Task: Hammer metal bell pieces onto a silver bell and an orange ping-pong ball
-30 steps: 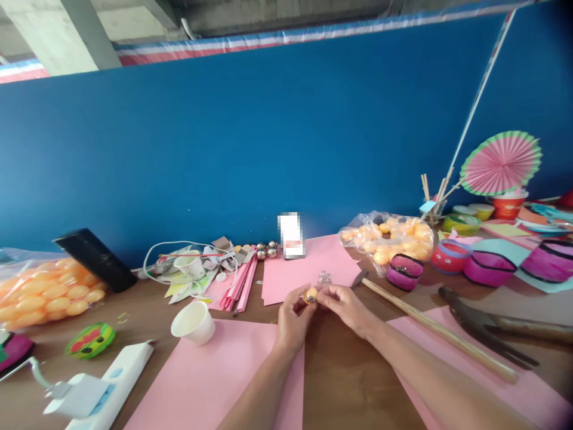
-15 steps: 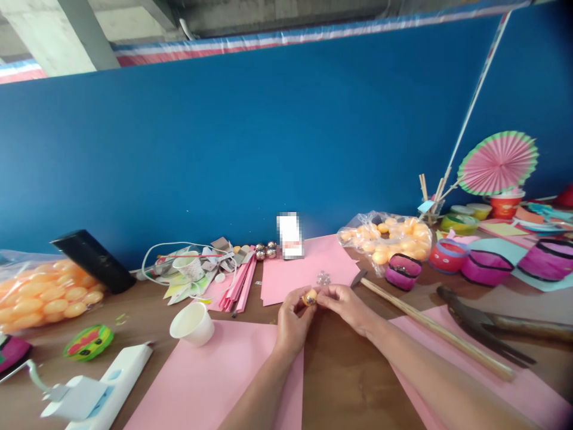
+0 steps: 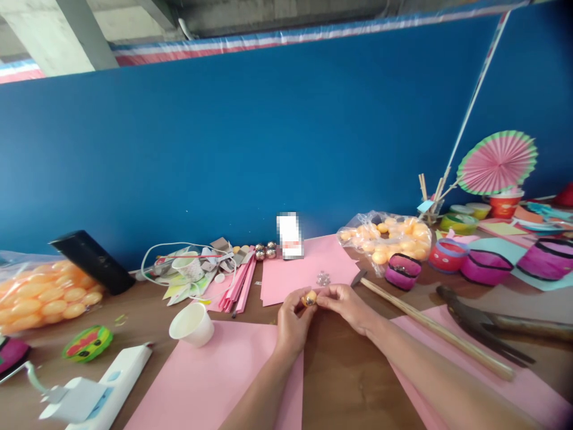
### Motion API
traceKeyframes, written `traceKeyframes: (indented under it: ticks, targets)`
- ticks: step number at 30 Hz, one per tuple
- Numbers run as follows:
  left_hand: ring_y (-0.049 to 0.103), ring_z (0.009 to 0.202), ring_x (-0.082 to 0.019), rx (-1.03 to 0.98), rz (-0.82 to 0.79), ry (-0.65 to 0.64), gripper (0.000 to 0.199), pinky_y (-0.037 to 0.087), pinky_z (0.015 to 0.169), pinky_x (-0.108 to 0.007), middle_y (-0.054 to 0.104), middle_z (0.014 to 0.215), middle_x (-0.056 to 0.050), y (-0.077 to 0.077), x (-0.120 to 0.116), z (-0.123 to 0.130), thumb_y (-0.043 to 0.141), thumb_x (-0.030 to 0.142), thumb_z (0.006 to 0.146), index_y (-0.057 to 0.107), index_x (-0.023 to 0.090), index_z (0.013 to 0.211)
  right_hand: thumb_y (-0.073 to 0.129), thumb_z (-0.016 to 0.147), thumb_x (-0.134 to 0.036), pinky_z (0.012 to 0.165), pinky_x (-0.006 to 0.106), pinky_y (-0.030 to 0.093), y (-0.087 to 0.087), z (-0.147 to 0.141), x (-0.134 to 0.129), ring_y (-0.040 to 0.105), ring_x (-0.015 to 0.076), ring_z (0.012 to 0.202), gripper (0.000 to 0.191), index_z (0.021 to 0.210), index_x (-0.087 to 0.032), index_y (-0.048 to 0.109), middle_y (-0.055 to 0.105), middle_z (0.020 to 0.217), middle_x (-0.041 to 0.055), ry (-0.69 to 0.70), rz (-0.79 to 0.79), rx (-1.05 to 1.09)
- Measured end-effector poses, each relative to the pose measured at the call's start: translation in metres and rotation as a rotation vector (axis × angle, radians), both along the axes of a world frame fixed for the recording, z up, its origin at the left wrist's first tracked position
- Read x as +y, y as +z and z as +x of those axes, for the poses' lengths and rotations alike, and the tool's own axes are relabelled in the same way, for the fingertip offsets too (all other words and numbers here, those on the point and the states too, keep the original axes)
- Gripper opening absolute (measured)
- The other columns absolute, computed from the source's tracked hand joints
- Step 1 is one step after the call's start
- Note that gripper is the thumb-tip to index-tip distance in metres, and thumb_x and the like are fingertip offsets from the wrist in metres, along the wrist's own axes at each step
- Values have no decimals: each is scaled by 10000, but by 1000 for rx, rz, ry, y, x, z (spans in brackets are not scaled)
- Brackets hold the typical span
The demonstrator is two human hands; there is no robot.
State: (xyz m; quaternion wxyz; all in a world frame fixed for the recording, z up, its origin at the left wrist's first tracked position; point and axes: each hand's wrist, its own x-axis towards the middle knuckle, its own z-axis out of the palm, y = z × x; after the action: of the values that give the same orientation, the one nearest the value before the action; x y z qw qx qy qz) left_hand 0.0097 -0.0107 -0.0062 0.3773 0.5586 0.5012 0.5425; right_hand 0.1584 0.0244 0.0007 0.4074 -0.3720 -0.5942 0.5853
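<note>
Between the thumb and fingers of my left hand (image 3: 293, 325) is a small orange ball (image 3: 310, 297) with a shiny, metallic-looking face. My right hand (image 3: 347, 306) is closed in a pinch at the ball's right edge; whatever its fingertips hold is too small to make out. Just beyond the hands, a little pile of clear, shiny bits (image 3: 323, 278) lies on pink paper (image 3: 286, 283). Several shiny metal balls (image 3: 265, 251) sit farther back, left of an upright phone-like object (image 3: 290, 236) that is blurred out.
A white cup (image 3: 192, 324) stands left on a pink sheet (image 3: 215, 376). Bagged orange balls lie at far left (image 3: 49, 292) and right (image 3: 389, 236). A hammer (image 3: 474, 322), a wooden-handled tool (image 3: 439, 328) and a magenta pouch (image 3: 403, 272) are on the right; a power strip (image 3: 128, 370) is at left.
The orange ball has turned slightly in my fingers, its shiny face sitting a little lower. Both hands stay in nearly the same place.
</note>
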Motion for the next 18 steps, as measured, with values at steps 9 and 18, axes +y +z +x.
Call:
traceKeyframes:
  ticks: [9,18]
  targets:
    - [573,930,-206,-2,10,21,341,453,828,-342,623,997,-72,0,1,1,623,150,652,614,190,990,662,648,-398,725,292,426,4,-2,-2,580,166,734,282,722,-127,634,662,743,38,-37,-3,9]
    - [563,953,-199,50,26,20,318,452,837,-330,605,1026,-68,3,-1,1,624,156,650,636,204,964,668,647,-357,707,283,429,8,-4,-3,578,155,719,240,681,-134,588,644,722,27,-45,-6,30]
